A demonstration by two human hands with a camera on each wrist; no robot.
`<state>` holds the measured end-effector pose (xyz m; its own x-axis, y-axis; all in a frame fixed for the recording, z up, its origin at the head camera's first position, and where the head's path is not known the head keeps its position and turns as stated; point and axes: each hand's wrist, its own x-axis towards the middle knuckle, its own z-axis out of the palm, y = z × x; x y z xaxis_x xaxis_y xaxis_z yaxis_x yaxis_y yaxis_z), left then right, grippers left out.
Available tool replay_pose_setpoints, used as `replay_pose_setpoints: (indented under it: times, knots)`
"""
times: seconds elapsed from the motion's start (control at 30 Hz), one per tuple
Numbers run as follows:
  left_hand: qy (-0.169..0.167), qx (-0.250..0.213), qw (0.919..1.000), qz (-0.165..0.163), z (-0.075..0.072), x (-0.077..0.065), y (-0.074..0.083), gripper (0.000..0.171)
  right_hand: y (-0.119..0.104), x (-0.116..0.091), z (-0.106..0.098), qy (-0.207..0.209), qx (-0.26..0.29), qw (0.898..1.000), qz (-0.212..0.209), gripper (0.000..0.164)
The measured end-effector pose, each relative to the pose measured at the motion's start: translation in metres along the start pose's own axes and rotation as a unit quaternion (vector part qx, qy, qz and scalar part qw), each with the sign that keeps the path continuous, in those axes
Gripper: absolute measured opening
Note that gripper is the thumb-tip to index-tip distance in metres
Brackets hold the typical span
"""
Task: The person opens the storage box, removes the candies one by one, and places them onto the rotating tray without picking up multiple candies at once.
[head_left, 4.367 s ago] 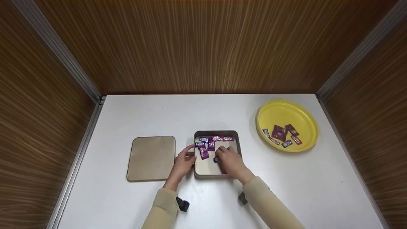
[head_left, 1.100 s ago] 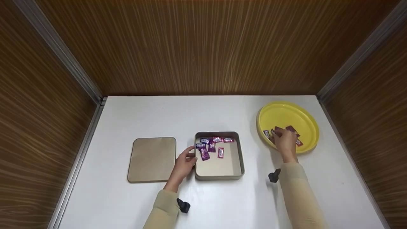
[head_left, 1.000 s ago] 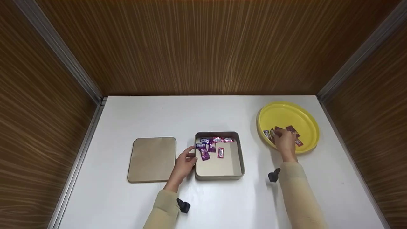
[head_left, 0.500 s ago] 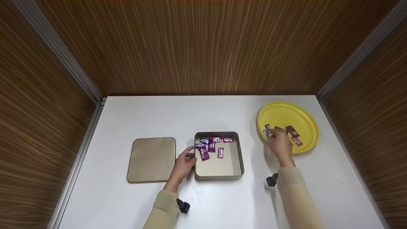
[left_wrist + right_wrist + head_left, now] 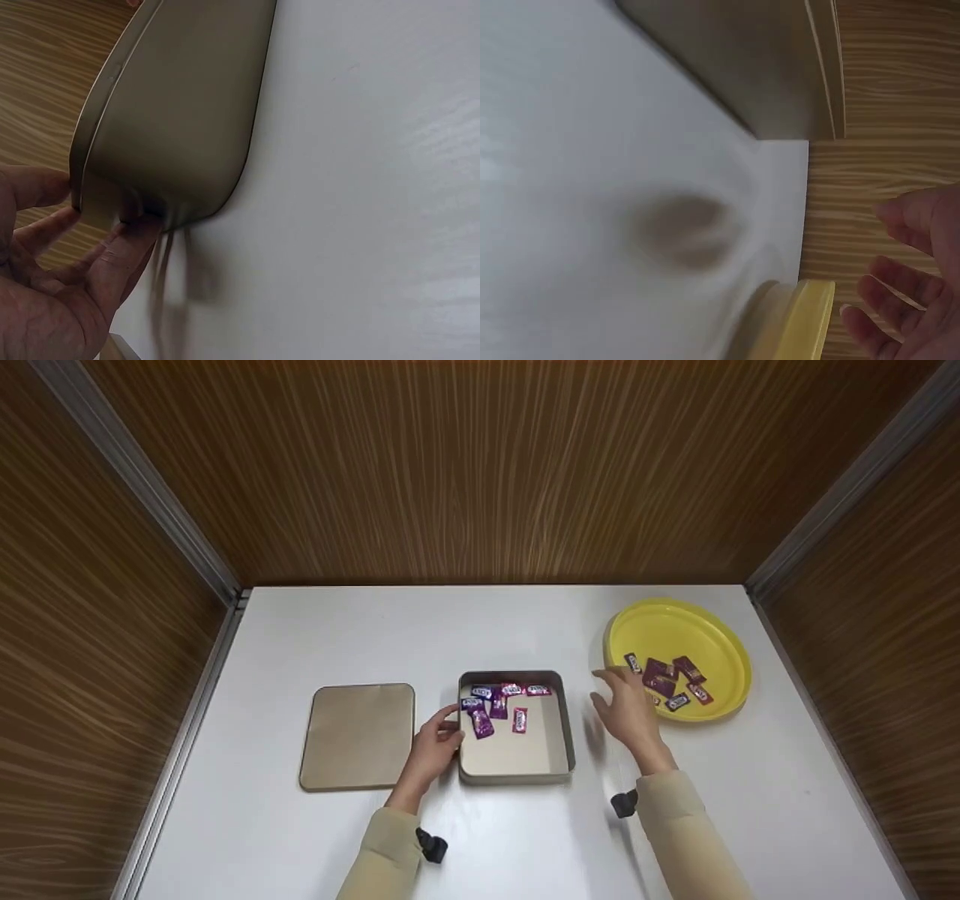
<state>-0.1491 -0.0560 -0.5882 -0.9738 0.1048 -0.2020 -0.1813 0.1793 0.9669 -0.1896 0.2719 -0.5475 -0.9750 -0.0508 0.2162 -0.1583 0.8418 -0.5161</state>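
My left hand (image 5: pixel 436 748) rests its fingertips against the left wall of a square beige tin (image 5: pixel 517 778). In the left wrist view, its fairly straight fingers (image 5: pixel 124 262) touch the tin's outer side near the rim. Inside the tin, wrapped candies (image 5: pixel 482 721) in purple, blue and pink cluster at the back left, and a pink candy (image 5: pixel 520 720) lies apart near the middle. My right hand (image 5: pixel 627 712) hovers at the left edge of a yellow round tray (image 5: pixel 675 622), fingers spread and nothing between them. Several wrapped candies (image 5: pixel 660 676) lie in the tray's front part.
A flat beige lid (image 5: pixel 358 737) lies on the white table (image 5: pixel 420 630) left of the tin. Brown wood-grain panels (image 5: pixel 480 472) enclose the table at the back and both sides.
My right hand was in the tin, then among the tray's candies; it has since drawn back left with spread fingers. The lone pink candy now shows in the tin. My left hand stays put.
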Motion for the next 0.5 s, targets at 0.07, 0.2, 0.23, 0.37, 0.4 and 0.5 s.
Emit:
replay_pose_setpoints:
  times: [0.07,0.2,0.23,0.37,0.4,0.5]
  knots:
    - [0.000,0.001,1.0000,0.001,0.000,0.000,0.000,0.049,-0.010,-0.004,0.004,-0.005,-0.003,1.000,-0.019,0.034]
    - [0.002,0.000,1.0000,0.000,0.000,0.001,0.000,0.049,-0.030,-0.011,0.013,-0.022,-0.012,0.999,-0.043,0.028]
    - [0.003,0.000,1.0000,-0.001,0.000,0.002,-0.001,0.048,-0.035,-0.013,0.015,-0.032,-0.013,0.998,-0.045,0.026]
    - [0.007,0.001,1.0000,-0.005,-0.002,0.004,-0.001,0.048,-0.051,-0.018,0.028,-0.078,-0.008,0.995,-0.054,0.020]
    - [0.007,0.001,1.0000,-0.005,-0.003,0.004,-0.001,0.048,-0.054,-0.019,0.031,-0.090,-0.007,0.994,-0.061,0.020]
    - [0.002,-0.002,1.0000,0.003,-0.004,0.004,-0.001,0.047,-0.059,-0.022,0.039,-0.109,-0.010,0.990,-0.090,0.019]
